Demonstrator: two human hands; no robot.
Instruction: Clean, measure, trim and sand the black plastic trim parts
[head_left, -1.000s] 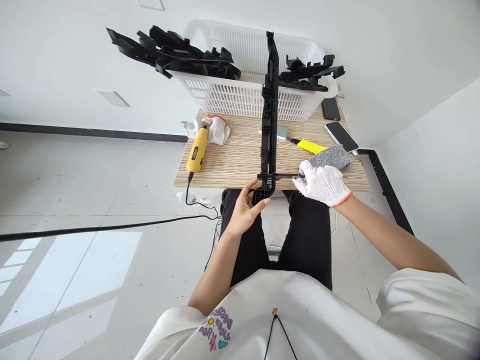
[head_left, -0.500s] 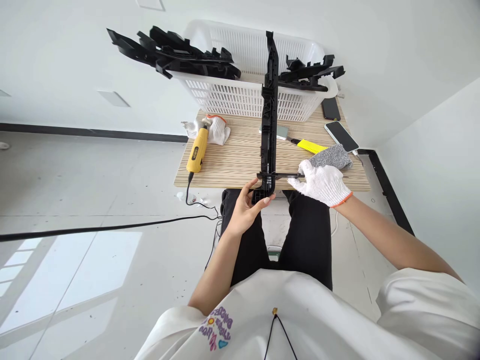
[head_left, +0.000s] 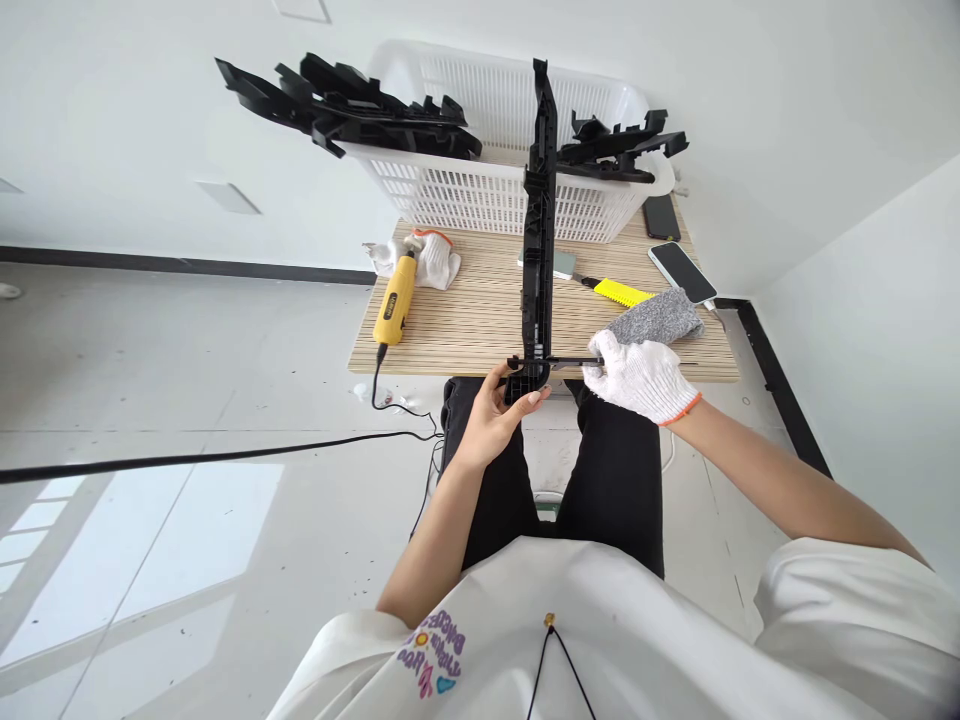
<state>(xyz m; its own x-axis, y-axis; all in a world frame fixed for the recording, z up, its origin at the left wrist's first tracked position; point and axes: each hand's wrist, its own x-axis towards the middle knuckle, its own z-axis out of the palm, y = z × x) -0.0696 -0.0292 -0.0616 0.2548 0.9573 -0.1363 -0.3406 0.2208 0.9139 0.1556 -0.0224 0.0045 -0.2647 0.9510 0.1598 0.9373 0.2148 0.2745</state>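
Note:
A long black plastic part (head_left: 538, 220) lies lengthwise, its far end over the basket and its near end past the table's front edge. My bare left hand (head_left: 487, 425) grips that near end, fingers and thumb on either side. In a white knitted glove with an orange cuff, my right hand (head_left: 639, 380) is closed on a thin, dark, flat tool (head_left: 574, 361). The tool reaches left across the plastic part, just in front of my left fingertips. Its exact kind I cannot make out, since the glove covers its right end.
A white basket (head_left: 465, 190) holds more black parts (head_left: 390, 115). On the wooden table (head_left: 465, 325) lie a yellow corded power tool (head_left: 395, 300), a white glove (head_left: 436, 262), a yellow-handled cutter (head_left: 621, 292), a grey cloth (head_left: 660, 316) and phones (head_left: 681, 272).
My right hand and the thin tool have moved slightly toward me along the plastic part. My left hand keeps its grip and has hardly moved.

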